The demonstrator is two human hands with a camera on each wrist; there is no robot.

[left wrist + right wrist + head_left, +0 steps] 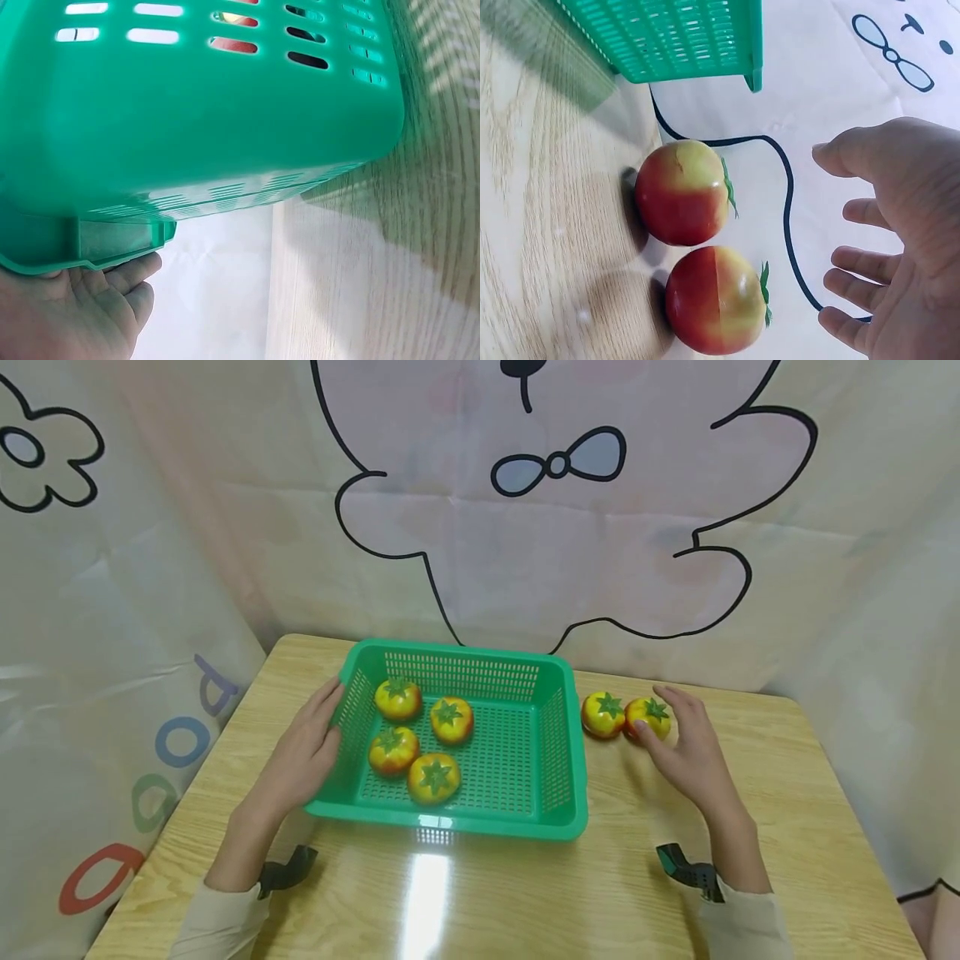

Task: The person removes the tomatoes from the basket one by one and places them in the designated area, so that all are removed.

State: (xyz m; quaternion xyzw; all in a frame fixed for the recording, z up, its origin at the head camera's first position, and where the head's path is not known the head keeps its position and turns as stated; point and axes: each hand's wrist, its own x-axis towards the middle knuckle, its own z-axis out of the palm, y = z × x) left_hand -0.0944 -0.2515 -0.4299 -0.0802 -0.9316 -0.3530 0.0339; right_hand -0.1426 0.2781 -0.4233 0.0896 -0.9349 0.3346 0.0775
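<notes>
A green plastic basket (pixel 480 828) with slotted walls stands on the table, holding several red-and-yellow tomatoes (pixel 435 778) with green star-shaped tops in its left half. My left hand (pixel 306 752) grips the basket's left rim; in the left wrist view, fingers (pixel 133 274) bend beneath the rim, while the thumb is hidden there. Two more tomatoes lie side by side right of the basket, a nearer-to-basket one (pixel 603 715) and an outer one (pixel 647 720). Over the outer tomato hovers my right hand (pixel 693 756), its thumb and fingers spread, apart from both fruits in the right wrist view.
The wooden table (pixel 510 902) carries all of this and reflects a bright light near its front. Behind it hangs a pale cloth (pixel 450 518) with a cartoon drawing, close to the table's back edge. More printed cloth covers both sides.
</notes>
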